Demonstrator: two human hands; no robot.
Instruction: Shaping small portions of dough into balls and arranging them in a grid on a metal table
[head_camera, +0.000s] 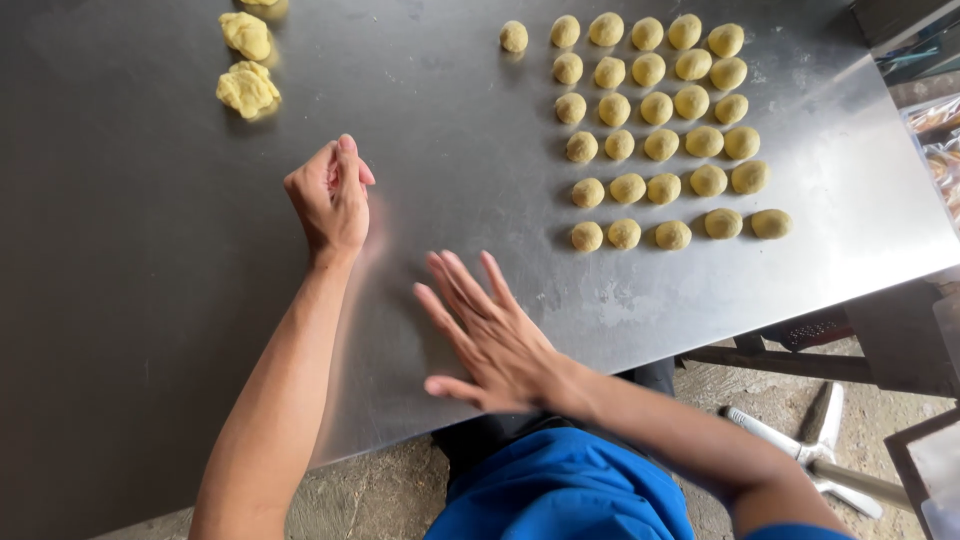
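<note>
Left hand (330, 195) seemingly pinches dough; right hand (490, 335) lies flat, open.

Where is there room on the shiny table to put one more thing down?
The table is bare left of the left hand, and in the wide strip between the rough dough lumps and the rolled dough balls. The near edge right of the right hand is also bare. The far right is crowded with balls in rows.

Clear plastic bags (938, 140) at right edge, beside table.
</note>
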